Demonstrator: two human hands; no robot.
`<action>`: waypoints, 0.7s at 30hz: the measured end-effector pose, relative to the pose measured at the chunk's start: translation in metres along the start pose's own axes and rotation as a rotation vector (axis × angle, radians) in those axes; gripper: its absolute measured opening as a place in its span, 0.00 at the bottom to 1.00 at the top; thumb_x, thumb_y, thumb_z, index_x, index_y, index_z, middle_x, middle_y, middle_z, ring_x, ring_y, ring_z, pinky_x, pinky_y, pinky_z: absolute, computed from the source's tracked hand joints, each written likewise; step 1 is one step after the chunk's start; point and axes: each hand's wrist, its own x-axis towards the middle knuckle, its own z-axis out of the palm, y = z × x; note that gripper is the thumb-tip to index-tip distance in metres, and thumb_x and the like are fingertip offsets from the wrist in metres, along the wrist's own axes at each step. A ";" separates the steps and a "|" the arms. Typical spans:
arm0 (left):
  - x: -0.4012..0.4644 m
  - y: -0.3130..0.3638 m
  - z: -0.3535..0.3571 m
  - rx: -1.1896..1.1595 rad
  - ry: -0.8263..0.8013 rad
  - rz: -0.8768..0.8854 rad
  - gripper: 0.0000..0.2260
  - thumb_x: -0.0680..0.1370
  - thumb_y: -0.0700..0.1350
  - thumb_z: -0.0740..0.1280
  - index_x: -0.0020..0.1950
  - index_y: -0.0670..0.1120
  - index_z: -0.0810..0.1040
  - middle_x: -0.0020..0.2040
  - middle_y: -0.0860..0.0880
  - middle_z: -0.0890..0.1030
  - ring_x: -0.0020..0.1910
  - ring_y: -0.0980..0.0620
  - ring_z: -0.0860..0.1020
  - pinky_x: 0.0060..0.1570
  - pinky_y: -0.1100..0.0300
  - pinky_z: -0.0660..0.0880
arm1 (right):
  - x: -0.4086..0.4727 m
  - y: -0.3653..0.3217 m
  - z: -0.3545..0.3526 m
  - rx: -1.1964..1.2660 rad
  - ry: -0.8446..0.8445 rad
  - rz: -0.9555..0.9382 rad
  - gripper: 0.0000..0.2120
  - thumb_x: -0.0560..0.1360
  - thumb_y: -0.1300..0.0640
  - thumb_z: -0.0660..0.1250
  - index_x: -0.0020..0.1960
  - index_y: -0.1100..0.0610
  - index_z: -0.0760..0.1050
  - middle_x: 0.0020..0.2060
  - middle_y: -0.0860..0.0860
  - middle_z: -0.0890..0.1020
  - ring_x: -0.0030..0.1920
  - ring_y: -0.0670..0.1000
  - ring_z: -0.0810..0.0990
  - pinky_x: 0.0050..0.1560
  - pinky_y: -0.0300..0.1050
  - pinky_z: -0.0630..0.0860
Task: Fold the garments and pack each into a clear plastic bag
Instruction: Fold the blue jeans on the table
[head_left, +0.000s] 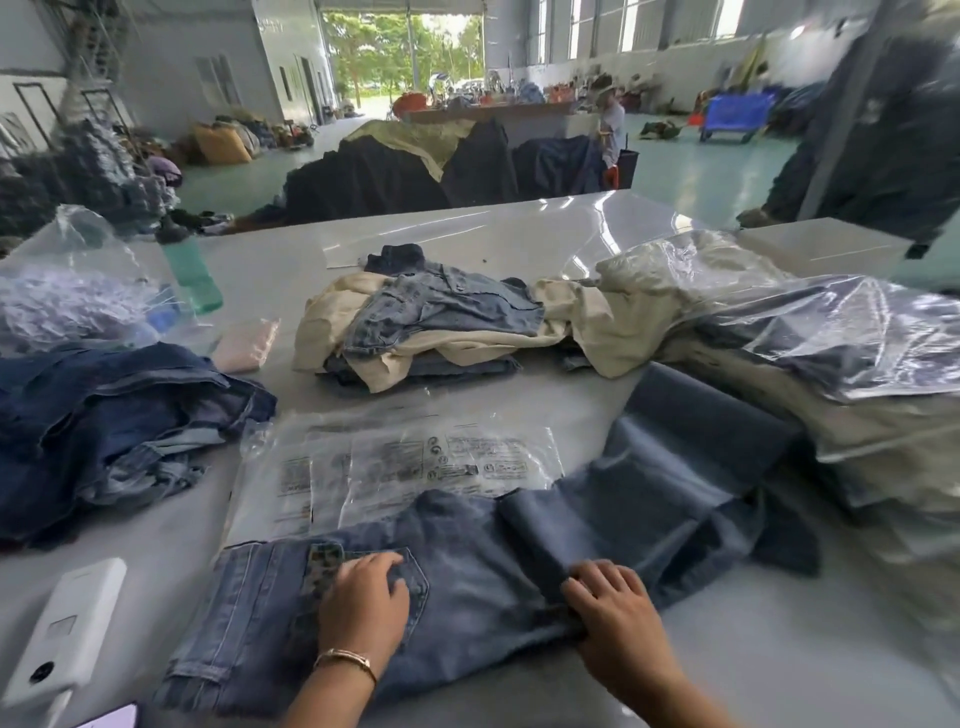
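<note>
A pair of blue jeans (467, 566) lies across the near edge of the white table (753, 660), waist to the left, legs running up to the right. My left hand (366, 603) presses flat on the back pocket. My right hand (613, 597) grips a fold of the denim near the thigh. A clear plastic bag (395, 462) with printed warnings lies flat just beyond the jeans.
Dark denim heap (114, 415) at left. Mixed cream and denim garments (415, 322) in the middle. Bagged garments (831, 332) stacked at right. A white device (67, 629) sits near the front left, a green bottle (192, 275) and bagged items (67, 296) at back left.
</note>
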 end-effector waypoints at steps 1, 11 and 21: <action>-0.005 0.017 0.004 -0.064 -0.005 0.033 0.13 0.76 0.44 0.66 0.60 0.50 0.79 0.57 0.50 0.81 0.62 0.51 0.73 0.61 0.61 0.67 | -0.005 0.014 -0.002 -0.005 0.046 0.034 0.20 0.47 0.57 0.75 0.39 0.52 0.78 0.44 0.49 0.81 0.43 0.55 0.81 0.49 0.43 0.67; -0.055 0.188 0.098 -0.056 -0.147 0.359 0.31 0.60 0.65 0.74 0.61 0.59 0.77 0.56 0.62 0.76 0.59 0.63 0.74 0.58 0.70 0.69 | -0.032 0.156 -0.054 -0.059 0.247 0.191 0.30 0.45 0.55 0.85 0.46 0.57 0.83 0.52 0.56 0.83 0.55 0.56 0.71 0.51 0.49 0.66; -0.036 0.247 0.129 -0.042 -0.122 0.234 0.19 0.72 0.38 0.62 0.61 0.51 0.74 0.57 0.53 0.75 0.59 0.52 0.73 0.56 0.65 0.68 | -0.013 0.225 -0.077 0.023 0.036 0.256 0.42 0.66 0.51 0.74 0.76 0.49 0.60 0.76 0.48 0.61 0.74 0.53 0.61 0.64 0.49 0.70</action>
